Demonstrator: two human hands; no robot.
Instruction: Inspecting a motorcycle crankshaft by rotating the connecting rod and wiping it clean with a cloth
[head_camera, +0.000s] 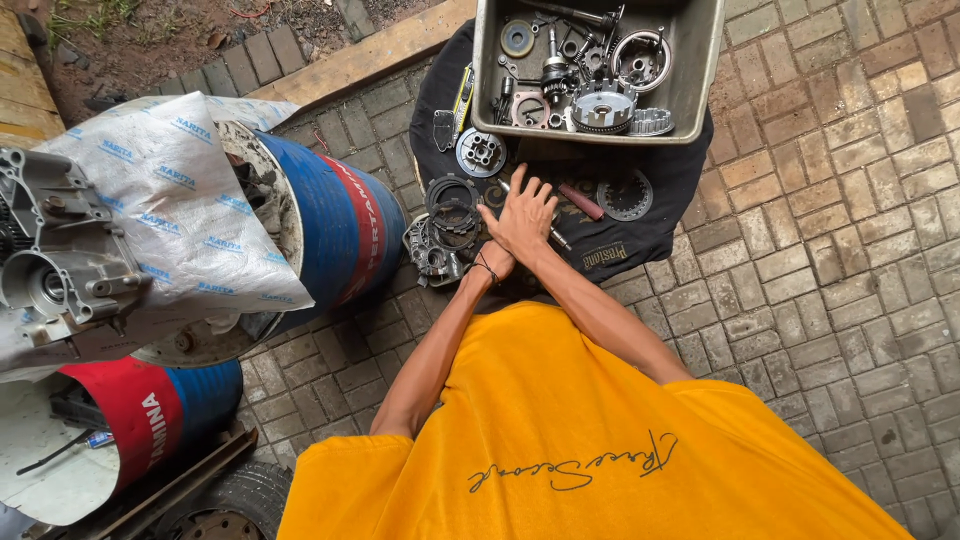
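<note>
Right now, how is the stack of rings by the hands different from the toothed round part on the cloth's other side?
The stack of rings is several thin dark hoops piled up with an open middle; the toothed round part is one flat disc with a filled, pale centre. The stack lies beside the right hand; the disc lies apart. Both rest on the black cloth.

- We have a single view, from a camera worn on the person's head.
- It looks steeply down over the orange shirt (560, 440) at the grey brick-paved floor (830, 260).
- The far edge of the scene lies at the top of the frame, where the grey metal tray of engine parts (700, 60) is cut off.
- The wide lens bends the blue and red steel drum (345, 225) at left.
- The arms reach away from the lens; the right hand (520, 220) sits near the centre, at arm's length.
- No second view shares the scene.
</note>
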